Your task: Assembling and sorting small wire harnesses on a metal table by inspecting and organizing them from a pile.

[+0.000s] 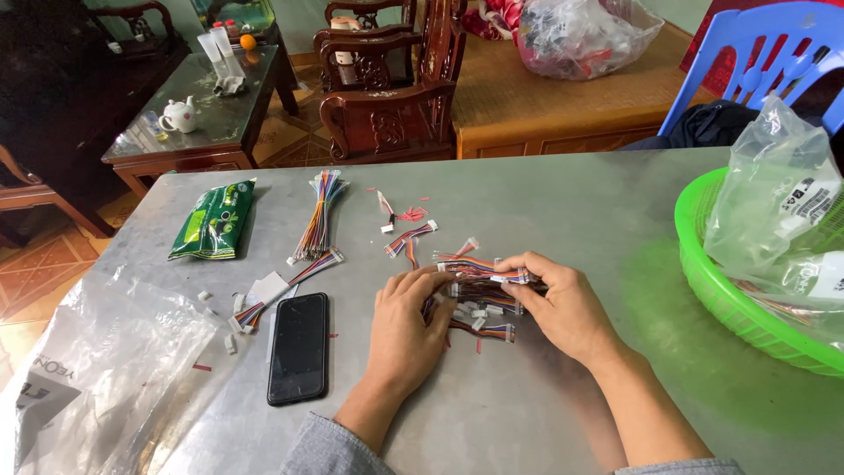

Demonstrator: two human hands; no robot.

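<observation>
The bundle of coloured wire harnesses [479, 286] lies mid-frame on the desk [563, 202]; right hand [563, 303] fingers pinch its top, left hand [409, 325] fingers curl underneath. Best keep connectors aligned.

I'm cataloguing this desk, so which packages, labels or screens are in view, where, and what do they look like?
Green pouch: far left, flat, green with pale print.
Phone: left of left hand, black rectangle, screen dark.
Clear bag: near left corner, crumpled, grey print.
Labelled bags: in green basket, right, clear with white labels.
</observation>
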